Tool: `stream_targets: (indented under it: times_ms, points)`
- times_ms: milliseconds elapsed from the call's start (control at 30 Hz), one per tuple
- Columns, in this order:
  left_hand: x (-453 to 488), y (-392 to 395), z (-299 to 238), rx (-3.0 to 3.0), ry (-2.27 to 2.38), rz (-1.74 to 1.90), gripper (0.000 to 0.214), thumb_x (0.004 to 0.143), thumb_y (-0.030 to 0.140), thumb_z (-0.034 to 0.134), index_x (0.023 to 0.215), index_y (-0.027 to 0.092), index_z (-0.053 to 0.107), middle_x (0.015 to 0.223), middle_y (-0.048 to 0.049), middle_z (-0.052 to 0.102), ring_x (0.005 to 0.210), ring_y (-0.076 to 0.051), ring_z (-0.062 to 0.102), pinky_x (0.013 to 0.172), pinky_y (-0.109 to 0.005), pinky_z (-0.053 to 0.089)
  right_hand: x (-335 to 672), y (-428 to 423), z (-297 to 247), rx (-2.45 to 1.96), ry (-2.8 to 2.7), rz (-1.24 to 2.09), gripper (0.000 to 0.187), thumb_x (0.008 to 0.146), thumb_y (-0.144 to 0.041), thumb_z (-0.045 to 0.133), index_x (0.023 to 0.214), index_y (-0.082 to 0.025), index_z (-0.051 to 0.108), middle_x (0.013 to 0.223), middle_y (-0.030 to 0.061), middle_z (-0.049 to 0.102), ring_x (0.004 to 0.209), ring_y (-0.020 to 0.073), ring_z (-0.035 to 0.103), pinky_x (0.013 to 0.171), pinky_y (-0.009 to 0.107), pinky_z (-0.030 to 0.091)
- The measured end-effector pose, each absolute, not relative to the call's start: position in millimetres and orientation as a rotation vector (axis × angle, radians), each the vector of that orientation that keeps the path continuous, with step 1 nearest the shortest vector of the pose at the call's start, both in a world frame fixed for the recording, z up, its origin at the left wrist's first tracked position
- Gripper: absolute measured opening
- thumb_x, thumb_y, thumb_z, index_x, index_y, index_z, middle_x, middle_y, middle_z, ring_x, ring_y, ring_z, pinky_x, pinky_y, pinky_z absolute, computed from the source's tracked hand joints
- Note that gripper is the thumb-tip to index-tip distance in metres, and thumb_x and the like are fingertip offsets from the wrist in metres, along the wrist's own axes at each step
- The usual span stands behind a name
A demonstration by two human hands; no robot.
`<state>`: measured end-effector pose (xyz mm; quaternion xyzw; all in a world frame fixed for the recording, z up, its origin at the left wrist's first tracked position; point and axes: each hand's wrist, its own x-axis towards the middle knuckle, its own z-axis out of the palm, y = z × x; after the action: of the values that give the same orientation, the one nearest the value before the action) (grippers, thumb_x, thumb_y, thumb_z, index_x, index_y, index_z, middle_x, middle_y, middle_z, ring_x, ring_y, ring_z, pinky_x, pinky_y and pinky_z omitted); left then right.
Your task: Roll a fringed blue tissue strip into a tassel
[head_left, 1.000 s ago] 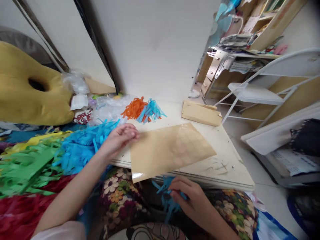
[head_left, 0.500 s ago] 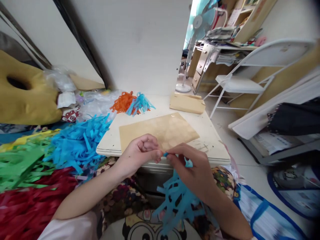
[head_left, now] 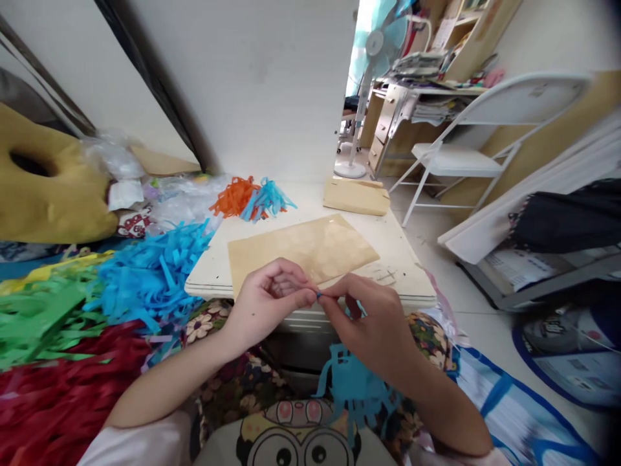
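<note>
Above the table's front edge my two hands meet fingertip to fingertip. My right hand [head_left: 366, 317] pinches the small rolled end of a blue fringed paper tassel [head_left: 356, 382], whose cut strips hang below it over my lap. My left hand [head_left: 272, 298] is closed, thumb and forefinger pressed together at that same rolled end, its other fingers curled. Behind the hands, a sheet of brown paper [head_left: 301, 249] lies on the white table [head_left: 208, 275]. An orange tassel [head_left: 235, 196] and a light blue tassel [head_left: 268, 199] lie at the back.
Piles of blue fringed paper [head_left: 150, 275], green fringed paper [head_left: 43, 314] and red fringed paper [head_left: 72, 388] lie to the left. A folded brown paper piece [head_left: 356, 196] sits at the table's back right. Beyond it stand a white folding chair [head_left: 460, 158] and a fan [head_left: 374, 45].
The fingertips of both hands have come together at the rolled end. The hanging blue strips have swung and turned. The view has shifted slightly.
</note>
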<state>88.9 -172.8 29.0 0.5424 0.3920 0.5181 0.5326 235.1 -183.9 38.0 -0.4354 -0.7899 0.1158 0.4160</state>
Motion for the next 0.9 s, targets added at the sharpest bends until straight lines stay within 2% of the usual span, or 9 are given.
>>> stream_targets:
  times_ms: [133,300,500,667,767,900]
  points:
    - [90.8,-176.3,31.1,1.408,0.969,1.287,0.015,0.056,0.012,0.064,0.064,0.017,0.052,0.058,0.0034,0.061,0.054,-0.008,0.057,0.052,-0.016,0.047,237.4,-183.2,40.0,-1.081,-1.982,0.377,0.012,0.070,-0.018,0.051,0.059,-0.016,0.053,0.053,-0.0035,0.051,0.046,0.0054,0.043,0.044,0.018,0.032]
    - [90.2,-173.7,31.7,1.494,1.003,1.289,0.008,0.058,0.013,0.063,0.062,0.017,0.058,0.059,0.0022,0.063,0.054,-0.009,0.058,0.052,-0.017,0.048,239.6,-177.6,34.9,-1.071,-1.878,0.499,0.003,0.069,-0.020,0.056,0.068,-0.018,0.057,0.051,-0.0064,0.050,0.042,0.0032,0.037,0.041,0.015,0.030]
    - [91.7,-170.4,30.1,1.461,0.979,1.207,0.007,0.062,0.017,0.061,0.069,0.017,0.060,0.063,0.0003,0.063,0.058,-0.011,0.059,0.056,-0.019,0.049,239.9,-174.9,29.5,-1.087,-1.771,0.481,0.011,0.067,-0.023,0.058,0.060,-0.017,0.053,0.041,-0.0088,0.031,0.038,0.0030,0.030,0.038,0.016,0.025]
    - [96.2,-171.0,31.4,1.463,1.014,1.347,0.014,0.058,0.013,0.062,0.070,0.016,0.055,0.062,0.0017,0.060,0.057,-0.009,0.058,0.056,-0.017,0.049,242.8,-176.9,28.3,-1.072,-1.787,0.564,0.005,0.068,-0.022,0.054,0.071,-0.018,0.056,0.046,-0.0079,0.038,0.041,0.0038,0.034,0.041,0.017,0.029]
    - [97.1,-170.6,29.2,1.525,1.014,1.353,0.014,0.060,0.014,0.061,0.073,0.015,0.055,0.066,0.0013,0.061,0.060,-0.009,0.058,0.058,-0.017,0.049,243.6,-174.9,25.2,-1.131,-1.765,0.602,0.004,0.066,-0.020,0.055,0.069,-0.018,0.056,0.044,-0.0078,0.037,0.041,0.0046,0.034,0.041,0.017,0.029]
    - [95.5,-165.9,24.2,1.552,0.982,1.233,0.013,0.061,0.011,0.059,0.073,0.016,0.057,0.067,0.0018,0.062,0.060,-0.007,0.058,0.059,-0.016,0.048,242.5,-171.1,19.5,-1.096,-1.667,0.708,0.005,0.064,-0.020,0.057,0.067,-0.017,0.054,0.055,-0.0048,0.051,0.043,0.0044,0.037,0.041,0.017,0.031]
